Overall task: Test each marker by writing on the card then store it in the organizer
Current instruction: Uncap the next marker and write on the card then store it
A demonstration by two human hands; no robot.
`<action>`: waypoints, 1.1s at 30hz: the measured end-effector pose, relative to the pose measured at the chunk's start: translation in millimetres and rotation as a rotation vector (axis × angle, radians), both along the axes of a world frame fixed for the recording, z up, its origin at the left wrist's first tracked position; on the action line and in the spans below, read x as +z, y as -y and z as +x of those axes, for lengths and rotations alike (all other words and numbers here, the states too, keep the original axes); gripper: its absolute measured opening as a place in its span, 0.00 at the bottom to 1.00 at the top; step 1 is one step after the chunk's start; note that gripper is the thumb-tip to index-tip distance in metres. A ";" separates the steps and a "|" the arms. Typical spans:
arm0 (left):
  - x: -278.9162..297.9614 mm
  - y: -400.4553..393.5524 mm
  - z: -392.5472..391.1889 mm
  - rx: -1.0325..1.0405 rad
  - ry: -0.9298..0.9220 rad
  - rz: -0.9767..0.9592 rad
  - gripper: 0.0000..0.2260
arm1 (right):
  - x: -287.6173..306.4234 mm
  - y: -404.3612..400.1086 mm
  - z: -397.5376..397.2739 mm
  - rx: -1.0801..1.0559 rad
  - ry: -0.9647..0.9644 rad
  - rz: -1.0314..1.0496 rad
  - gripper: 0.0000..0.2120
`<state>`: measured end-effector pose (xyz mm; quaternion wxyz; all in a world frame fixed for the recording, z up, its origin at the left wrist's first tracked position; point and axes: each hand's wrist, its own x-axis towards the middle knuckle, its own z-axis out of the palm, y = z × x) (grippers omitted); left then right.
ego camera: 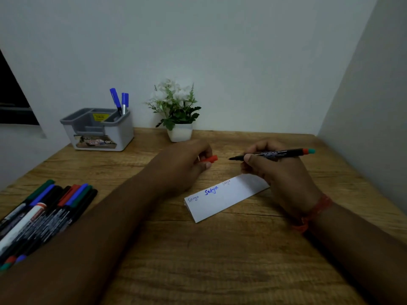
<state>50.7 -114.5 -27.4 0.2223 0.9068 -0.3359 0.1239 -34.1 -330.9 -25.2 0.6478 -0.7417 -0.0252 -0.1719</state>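
Currently, the task is at an early stage. The organizer (98,130) at the worktop's (198,260) far left holds two blue markers (120,102). The card (224,198) lies between the hands and bears three written samples. The right hand (273,170) keeps its grip closed around an uncapped marker (273,154), tip pointing left above the card; the left hand (187,161) pinches the red cap (210,159). A pile of untested markers (41,214) remains at the near left, so most work is outstanding.

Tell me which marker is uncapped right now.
The black-barrelled marker in the right hand; its tip is bare. The left hand holds its red cap.
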 end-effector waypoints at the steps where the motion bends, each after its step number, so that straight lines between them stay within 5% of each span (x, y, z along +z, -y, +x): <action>1: 1.9 1.6 -3.0 -0.018 0.018 -0.019 0.08 | -0.4 0.3 0.4 0.013 0.004 0.012 0.03; 25: 8.1 17.4 -22.5 -0.267 0.186 -0.058 0.07 | -3.4 -1.0 1.4 0.168 0.014 -0.075 0.07; 30: 10.6 19.7 -22.4 -0.272 0.143 -0.124 0.05 | -4.2 -4.4 1.3 0.170 0.024 -0.019 0.15; 33: 10.8 19.2 -22.8 -0.243 0.021 -0.156 0.05 | -5.2 -9.5 1.0 0.167 0.007 -0.005 0.11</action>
